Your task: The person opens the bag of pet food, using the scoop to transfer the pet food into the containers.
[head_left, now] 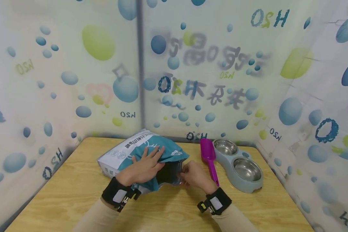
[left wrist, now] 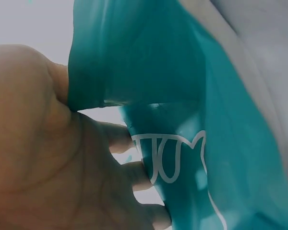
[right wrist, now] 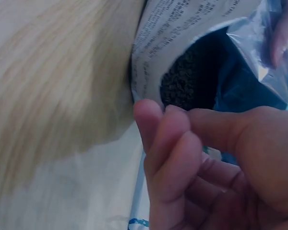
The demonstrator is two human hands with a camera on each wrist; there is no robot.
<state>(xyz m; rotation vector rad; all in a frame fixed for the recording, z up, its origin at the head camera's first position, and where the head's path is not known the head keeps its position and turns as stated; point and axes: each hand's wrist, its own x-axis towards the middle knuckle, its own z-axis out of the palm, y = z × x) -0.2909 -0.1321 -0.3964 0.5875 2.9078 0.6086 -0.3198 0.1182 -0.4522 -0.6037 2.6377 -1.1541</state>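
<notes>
A white and teal bag of pet food (head_left: 116, 158) lies on its side on the table, its mouth facing right. My left hand (head_left: 146, 166) rests on the top of the bag with its fingers spread and straight. At the lower edge of the mouth, my right hand (head_left: 194, 175) pinches the bag's rim between thumb and fingertips. Dark pellets (right wrist: 182, 79) show inside the opening in the right wrist view. Folded teal film (left wrist: 144, 57) lies against the left hand in the left wrist view.
To the right of the bag is a magenta scoop (head_left: 207, 151), its handle toward me. Beside it stands a pale blue double feeder (head_left: 243, 187) with two metal bowls. Printed curtains (head_left: 174, 122) close off the back and both sides of the wooden table (head_left: 84, 180).
</notes>
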